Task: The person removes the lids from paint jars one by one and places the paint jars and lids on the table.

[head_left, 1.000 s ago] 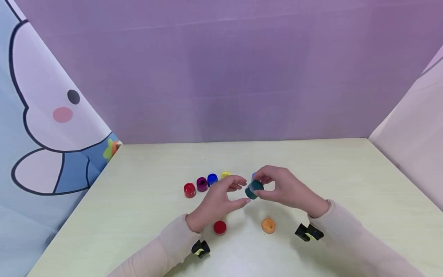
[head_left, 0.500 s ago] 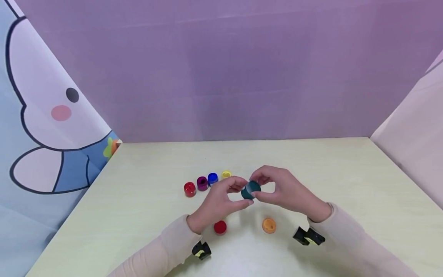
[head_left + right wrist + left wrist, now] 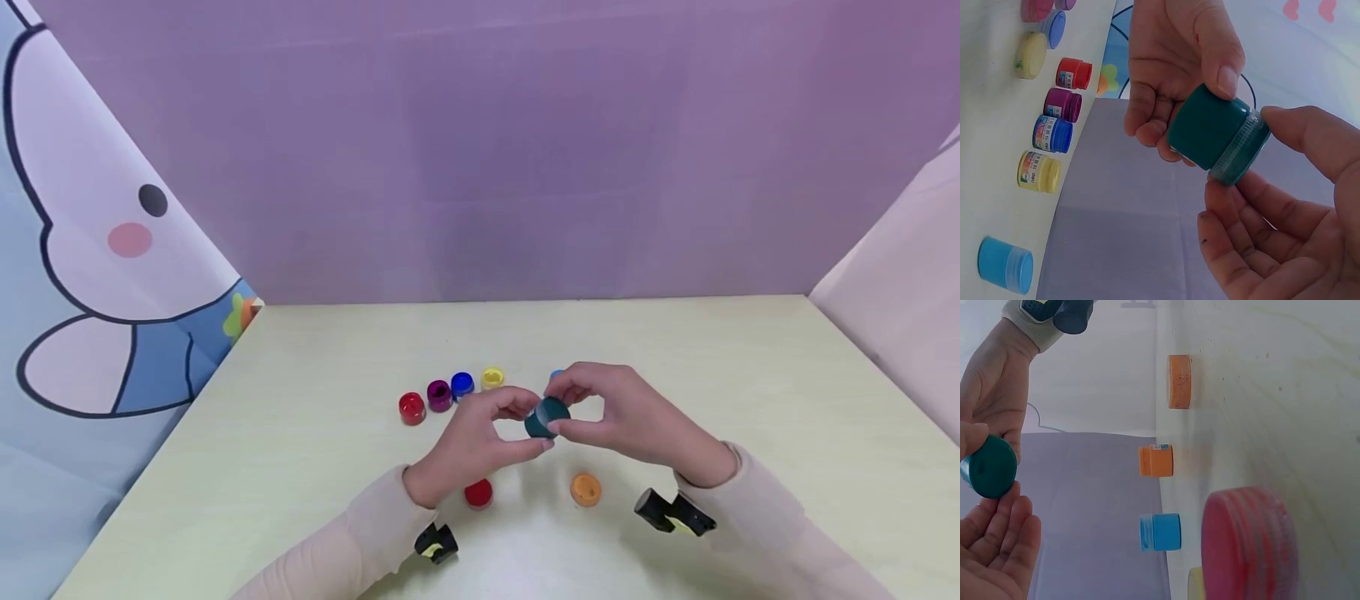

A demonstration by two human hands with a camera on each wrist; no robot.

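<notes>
Both hands hold a small dark green paint jar (image 3: 546,418) above the table. My left hand (image 3: 480,429) grips the jar's body between thumb and fingers. The right hand (image 3: 633,412) pinches the clear ribbed rim and green lid (image 3: 1242,150), with thumb on one side and fingertips on the other. The jar is tilted in the right wrist view, its lid end toward the right hand. In the left wrist view the round green lid face shows beside the right fingers. Below the hands lie a red lid (image 3: 478,493) and an orange lid (image 3: 585,490).
Behind the hands stand a red jar (image 3: 412,408), a purple jar (image 3: 439,395), a blue jar (image 3: 462,384), a yellow jar (image 3: 492,378) and a light blue jar (image 3: 1005,264). An orange jar (image 3: 1156,460) shows in the left wrist view. A purple cloth (image 3: 525,167) hangs behind the table.
The right hand has brought the green jar left to the left hand, whose fingers and thumb have closed on it. The lids and standing jars have stayed put.
</notes>
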